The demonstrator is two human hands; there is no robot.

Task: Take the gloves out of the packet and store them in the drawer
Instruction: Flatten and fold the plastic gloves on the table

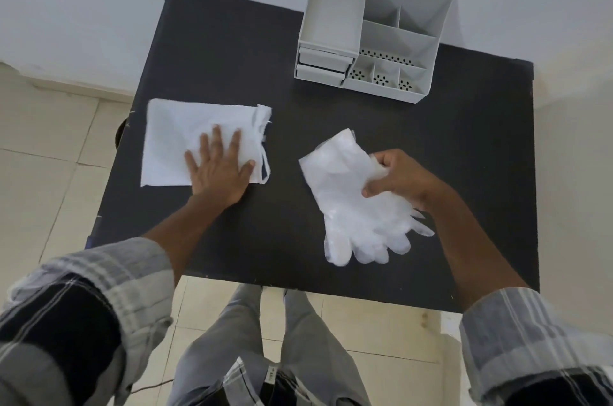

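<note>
A white cloth packet (175,143) with a drawstring lies flat on the left of the black table (238,50). My left hand (219,166) presses flat on its lower right part, fingers spread. Thin clear plastic gloves (348,203) lie on the table to the right, fingertips pointing toward me. My right hand (398,178) pinches the gloves near their cuff end. At the back stands a grey desk organiser (374,37); its two small drawers (323,65) at the lower left both look closed.
The organiser has several open top compartments, some with perforated floors. The table's front edge is near my legs. Tiled floor surrounds the table, and a pale wall rises behind it.
</note>
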